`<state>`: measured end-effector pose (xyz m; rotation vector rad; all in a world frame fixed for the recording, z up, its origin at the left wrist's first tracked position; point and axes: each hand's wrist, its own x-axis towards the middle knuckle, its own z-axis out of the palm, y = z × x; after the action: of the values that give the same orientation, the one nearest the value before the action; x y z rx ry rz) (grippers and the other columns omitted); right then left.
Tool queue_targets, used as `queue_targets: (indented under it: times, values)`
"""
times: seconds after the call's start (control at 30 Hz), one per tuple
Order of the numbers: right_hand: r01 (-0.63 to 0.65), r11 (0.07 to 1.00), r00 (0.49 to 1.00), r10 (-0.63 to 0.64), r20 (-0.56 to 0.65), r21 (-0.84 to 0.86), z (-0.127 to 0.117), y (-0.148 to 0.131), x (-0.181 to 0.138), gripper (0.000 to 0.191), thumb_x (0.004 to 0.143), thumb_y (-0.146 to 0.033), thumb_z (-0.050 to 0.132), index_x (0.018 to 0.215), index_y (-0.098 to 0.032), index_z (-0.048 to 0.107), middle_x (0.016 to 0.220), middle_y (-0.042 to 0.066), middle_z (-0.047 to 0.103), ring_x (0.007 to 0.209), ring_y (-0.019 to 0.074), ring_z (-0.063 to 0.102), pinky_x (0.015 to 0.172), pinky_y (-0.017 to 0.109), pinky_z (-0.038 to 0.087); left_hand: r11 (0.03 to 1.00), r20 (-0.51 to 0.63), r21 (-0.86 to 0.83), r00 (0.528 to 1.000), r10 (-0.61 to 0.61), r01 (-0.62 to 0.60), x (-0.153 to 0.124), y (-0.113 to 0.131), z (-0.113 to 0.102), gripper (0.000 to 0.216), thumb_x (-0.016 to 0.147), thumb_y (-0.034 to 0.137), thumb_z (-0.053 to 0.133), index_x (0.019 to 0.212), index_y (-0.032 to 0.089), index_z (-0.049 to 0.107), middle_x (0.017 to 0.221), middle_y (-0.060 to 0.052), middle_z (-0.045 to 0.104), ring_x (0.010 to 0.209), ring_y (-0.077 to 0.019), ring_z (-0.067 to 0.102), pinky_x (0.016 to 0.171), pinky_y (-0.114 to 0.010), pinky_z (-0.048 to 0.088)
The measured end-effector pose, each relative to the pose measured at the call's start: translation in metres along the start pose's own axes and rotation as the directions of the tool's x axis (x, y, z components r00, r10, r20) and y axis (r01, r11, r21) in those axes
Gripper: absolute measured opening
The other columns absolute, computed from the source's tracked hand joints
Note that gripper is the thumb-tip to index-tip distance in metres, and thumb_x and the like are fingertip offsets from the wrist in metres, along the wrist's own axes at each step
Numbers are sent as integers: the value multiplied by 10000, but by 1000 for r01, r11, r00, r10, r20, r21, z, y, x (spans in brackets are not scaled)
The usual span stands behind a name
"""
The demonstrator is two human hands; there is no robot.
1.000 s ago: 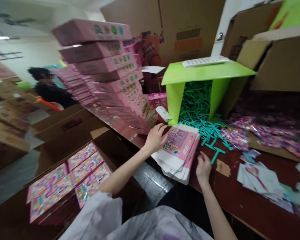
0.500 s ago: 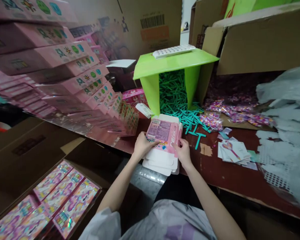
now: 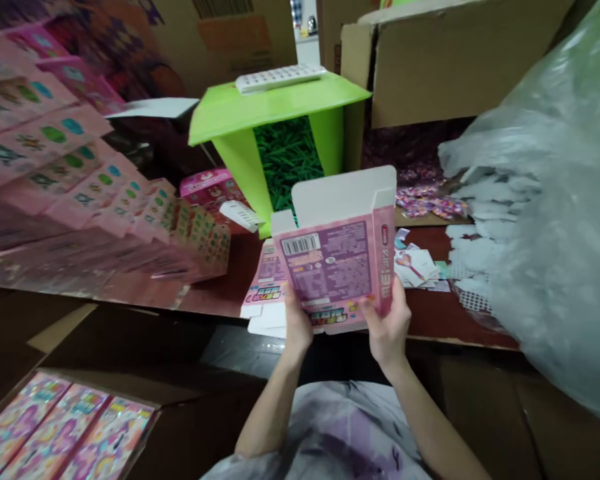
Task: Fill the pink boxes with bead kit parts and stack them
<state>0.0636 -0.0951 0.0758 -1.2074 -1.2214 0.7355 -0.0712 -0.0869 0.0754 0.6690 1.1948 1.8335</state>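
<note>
Lifted off the stack since half a second ago, one flat pink carton [image 3: 337,267] now stands upright in front of me, its white flaps up. I grip its lower edge with both hands: my left hand [image 3: 298,327] pinches the bottom left corner, my right hand [image 3: 390,327] the bottom right. Just behind it, the stack of flat cartons [image 3: 264,293] lies on the dark red table [image 3: 430,320], before the green box [image 3: 275,113].

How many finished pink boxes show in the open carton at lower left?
3 finished pink boxes lie side by side, face up, in the open carton at lower left; the frame edge cuts them off, so more may be hidden.
</note>
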Motion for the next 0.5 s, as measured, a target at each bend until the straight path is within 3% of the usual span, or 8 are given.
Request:
queue_targets:
  times: [0.07,0.13,0.23,0.3,0.33,0.4,0.47,0.5]
  values:
    - [-59,998,998,60,8,-37,-20,9,0,671,695,-458,729,1244,-115,550,1098,138,672,970,263,646,843,368,524,998,29,-24,998,-53,54,-10,-18,19,639,793,734,375,926,185,672,930,-48,702,975,-204,636,867,-300,497]
    - [-187,982,975,190,114,-39,-43,19,4,515,690,-474,730,1046,-107,658,918,115,716,818,247,671,745,350,548,996,100,24,991,-90,88,-18,-32,27,589,774,723,446,807,172,651,776,-29,669,819,-182,627,749,-273,503]
    - [-344,939,901,338,272,-27,-81,33,6,405,673,-452,755,905,-122,713,870,98,727,796,247,680,748,355,559,977,244,173,956,-163,122,-26,-47,23,516,754,664,550,637,161,555,576,15,540,578,-119,505,555,-224,424]
    - [-384,923,897,365,250,29,-101,41,3,380,663,-414,772,927,-145,723,944,90,727,859,252,681,814,379,556,950,336,265,908,-249,163,-29,-53,15,491,772,618,558,614,154,527,554,19,513,538,-104,462,527,-217,393]
    - [-408,911,891,384,242,56,-109,45,0,367,664,-401,773,931,-154,725,956,87,727,870,254,682,827,392,556,943,368,291,890,-268,163,-30,-55,11,450,771,582,577,650,150,546,588,12,538,556,-109,481,545,-220,407]
    - [-493,869,820,445,361,48,-120,51,-6,351,666,-379,771,932,-155,726,936,89,729,851,260,687,808,417,564,949,413,302,885,-215,90,-33,-57,6,358,728,487,645,843,150,603,760,-16,620,699,-148,570,671,-245,473]
    - [-506,862,772,439,458,26,-124,58,-10,415,654,-358,777,1013,-164,704,982,93,721,884,264,684,827,429,558,958,462,286,881,-105,-36,-38,-57,3,551,668,388,688,1154,170,547,1030,-56,635,980,-211,592,892,-294,471]
    - [-470,882,803,407,435,42,-123,62,-12,500,644,-349,782,1100,-178,671,1053,96,705,936,266,674,863,432,544,952,494,292,867,-67,-92,-41,-58,3,693,650,351,692,1281,177,465,1148,-75,606,1112,-235,550,985,-314,429]
